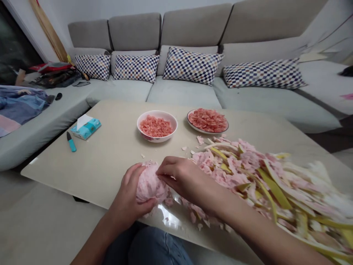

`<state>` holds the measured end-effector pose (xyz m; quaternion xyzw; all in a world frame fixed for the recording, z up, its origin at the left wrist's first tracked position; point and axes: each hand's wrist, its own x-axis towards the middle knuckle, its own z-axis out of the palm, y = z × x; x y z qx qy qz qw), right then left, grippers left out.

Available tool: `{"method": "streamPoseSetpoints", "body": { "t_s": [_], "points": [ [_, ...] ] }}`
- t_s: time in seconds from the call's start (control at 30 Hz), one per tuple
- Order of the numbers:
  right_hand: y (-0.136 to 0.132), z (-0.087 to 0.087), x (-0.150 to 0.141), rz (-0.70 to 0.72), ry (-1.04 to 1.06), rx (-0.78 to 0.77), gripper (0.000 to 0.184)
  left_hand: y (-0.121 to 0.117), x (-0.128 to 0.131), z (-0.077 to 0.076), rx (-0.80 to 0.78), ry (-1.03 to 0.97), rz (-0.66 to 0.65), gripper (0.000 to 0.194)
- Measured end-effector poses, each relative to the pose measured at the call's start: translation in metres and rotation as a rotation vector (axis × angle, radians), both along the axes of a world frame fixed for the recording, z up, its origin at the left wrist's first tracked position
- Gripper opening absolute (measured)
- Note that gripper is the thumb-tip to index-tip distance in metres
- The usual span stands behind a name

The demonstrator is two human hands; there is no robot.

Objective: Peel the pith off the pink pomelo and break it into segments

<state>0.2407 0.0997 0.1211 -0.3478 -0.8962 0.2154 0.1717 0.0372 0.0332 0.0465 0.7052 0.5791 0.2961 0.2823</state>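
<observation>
A peeled pomelo [151,184], round and covered in pinkish-white pith, is above the near edge of the table. My left hand [129,191] wraps round its left side, with the thumb underneath. On its upper right side my right hand [179,176] has its fingertips pinched together against the pith; exactly what lies between them is hidden. Close by on the right spreads a heap of pomelo peel [248,169], green-yellow rind strips mixed with torn pink pith. Beyond the hands, a white bowl [157,139] and a dark-rimmed plate [205,131] hold red pomelo flesh pieces.
The pale glossy table [116,147] carries a blue tissue pack [89,129] and a small turquoise-handled knife [71,142] on the left. Small pith scraps [184,148] lie near the plate. A grey sofa [182,88] with checked cushions [190,66] stands behind.
</observation>
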Motion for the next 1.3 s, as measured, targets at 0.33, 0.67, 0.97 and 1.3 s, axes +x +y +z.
{"method": "streamPoseSetpoints", "body": {
  "t_s": [0.33,0.67,0.97,1.3],
  "points": [
    [0.006,-0.011,-0.012,-0.066,-0.126,0.182,0.013,0.001,-0.007,0.0,0.03,0.005,-0.056,0.072],
    [0.021,-0.031,0.007,-0.38,0.504,-0.287,0.022,-0.002,-0.026,-0.003,0.008,-0.04,-0.092,0.07],
    [-0.01,-0.051,0.051,-0.443,0.256,0.159,0.023,0.026,-0.031,0.016,0.009,-0.12,-0.118,0.048],
    [-0.075,-0.095,0.015,-0.513,0.464,0.212,0.011,0.039,0.002,0.03,0.072,0.109,0.03,0.033]
  ]
}}
